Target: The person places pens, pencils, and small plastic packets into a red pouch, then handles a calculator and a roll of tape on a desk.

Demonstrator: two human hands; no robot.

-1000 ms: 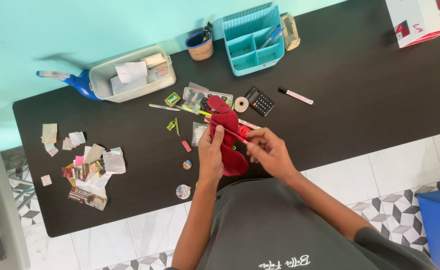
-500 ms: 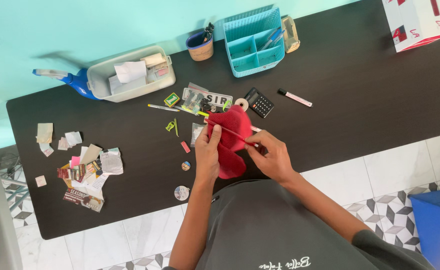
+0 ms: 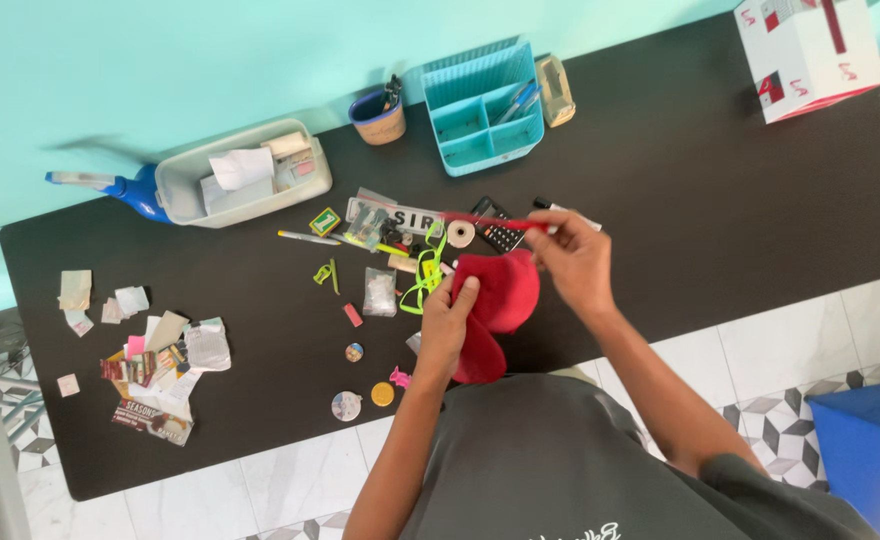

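My left hand [image 3: 447, 325] grips a red mesh pouch [image 3: 495, 300] at the near edge of the black table [image 3: 720, 180]. My right hand [image 3: 572, 258] is raised beyond the pouch and holds a thin red pen [image 3: 490, 221] level over the table, its tip pointing left. A green ribbon [image 3: 423, 272] lies just left of the pouch. Behind the pen are a black calculator [image 3: 501, 235] and a small tape roll [image 3: 461, 234].
A teal divided organiser [image 3: 482, 106], a pen cup [image 3: 377, 117] and a grey bin of papers [image 3: 243, 175] stand along the back. Paper scraps [image 3: 155, 355] lie at the left. Round badges [image 3: 346, 405] sit near the front edge. A white and red box [image 3: 805, 48] occupies the far right corner.
My right hand has pulled the red pen off the pouch and lifted it away toward the calculator. The pouch dropped lower in my left hand. The green ribbon now shows.
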